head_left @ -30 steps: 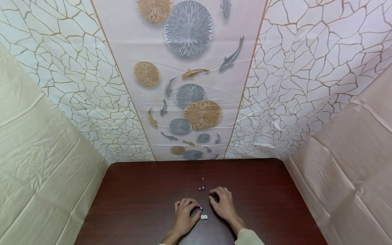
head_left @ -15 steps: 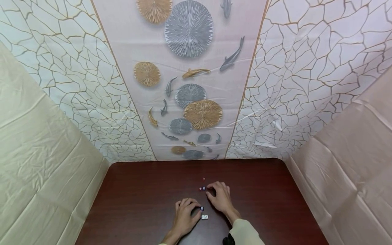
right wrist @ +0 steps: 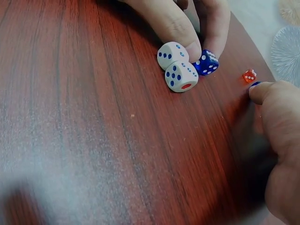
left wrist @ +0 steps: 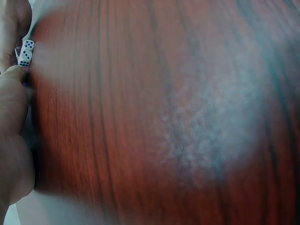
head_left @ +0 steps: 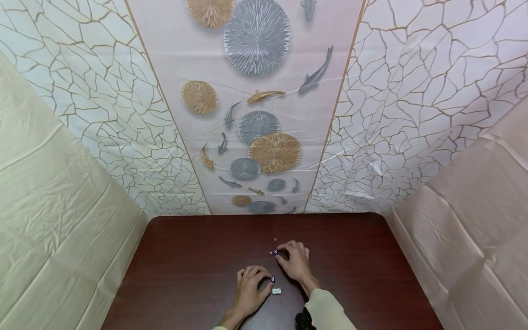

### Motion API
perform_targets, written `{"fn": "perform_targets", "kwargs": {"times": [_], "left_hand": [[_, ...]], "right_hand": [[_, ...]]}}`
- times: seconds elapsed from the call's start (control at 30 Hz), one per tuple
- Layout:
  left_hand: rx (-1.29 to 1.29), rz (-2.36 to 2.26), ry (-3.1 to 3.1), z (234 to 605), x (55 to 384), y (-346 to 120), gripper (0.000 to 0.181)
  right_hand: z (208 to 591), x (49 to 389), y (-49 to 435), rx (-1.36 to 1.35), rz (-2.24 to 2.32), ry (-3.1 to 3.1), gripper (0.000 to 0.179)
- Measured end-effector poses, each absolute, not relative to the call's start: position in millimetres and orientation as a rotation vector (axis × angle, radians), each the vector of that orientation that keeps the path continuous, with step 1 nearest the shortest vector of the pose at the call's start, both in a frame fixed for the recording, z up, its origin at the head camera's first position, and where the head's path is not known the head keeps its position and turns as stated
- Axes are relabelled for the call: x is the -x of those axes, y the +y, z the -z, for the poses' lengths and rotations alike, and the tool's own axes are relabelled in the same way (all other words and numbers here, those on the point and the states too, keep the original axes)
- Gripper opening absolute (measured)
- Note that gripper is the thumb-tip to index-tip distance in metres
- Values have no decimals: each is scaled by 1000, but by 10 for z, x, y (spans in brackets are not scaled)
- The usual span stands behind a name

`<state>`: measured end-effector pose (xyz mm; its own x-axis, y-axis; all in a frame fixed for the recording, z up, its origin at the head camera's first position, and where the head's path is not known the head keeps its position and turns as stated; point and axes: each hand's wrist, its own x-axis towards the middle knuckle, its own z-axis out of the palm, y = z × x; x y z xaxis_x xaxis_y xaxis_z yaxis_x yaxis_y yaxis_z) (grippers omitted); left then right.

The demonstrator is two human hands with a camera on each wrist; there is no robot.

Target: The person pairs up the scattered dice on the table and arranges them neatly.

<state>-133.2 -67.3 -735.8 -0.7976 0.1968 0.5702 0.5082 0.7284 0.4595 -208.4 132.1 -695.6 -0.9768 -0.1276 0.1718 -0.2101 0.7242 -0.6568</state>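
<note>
Near the middle of the table, my left hand (head_left: 249, 291) pinches a blue die (head_left: 272, 279) between thumb and index finger; its white pips show in the right wrist view. Two white dice (right wrist: 181, 75) stand side by side, touching, close to the left thumb (right wrist: 183, 40). Farther forward, my right hand (head_left: 296, 262) has its thumb and index finger around a second blue die (head_left: 275, 252). Only a sliver of that die shows past the thumb (right wrist: 276, 101) in the right wrist view. A red die (head_left: 271, 253) lies just left of it.
Another small red die (head_left: 275, 239) lies farther back on the dark red-brown table (head_left: 185, 256). A patterned cloth (head_left: 255, 91) hangs behind the table, and beige cloth walls (head_left: 62, 220) flank both sides.
My right hand has moved forward and left, from beside the far blue die to having its fingertips at it. The left hand stays at its blue die.
</note>
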Motion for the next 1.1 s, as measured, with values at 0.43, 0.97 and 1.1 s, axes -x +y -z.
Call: {"fn": "perform_targets", "kwargs": {"times": [0.43, 0.97, 1.1], "left_hand": [[531, 842, -2445, 7336, 1334, -663, 24], [536, 840, -2427, 7350, 1347, -676, 23], [524, 861, -2455, 7351, 1340, -678, 22]], "right_hand": [[6977, 2093, 1298, -259, -1073, -2806, 15], [6973, 2103, 1279, -202, -1069, -2804, 12], [6947, 2078, 1300, -209, -1089, -2774, 14]]}}
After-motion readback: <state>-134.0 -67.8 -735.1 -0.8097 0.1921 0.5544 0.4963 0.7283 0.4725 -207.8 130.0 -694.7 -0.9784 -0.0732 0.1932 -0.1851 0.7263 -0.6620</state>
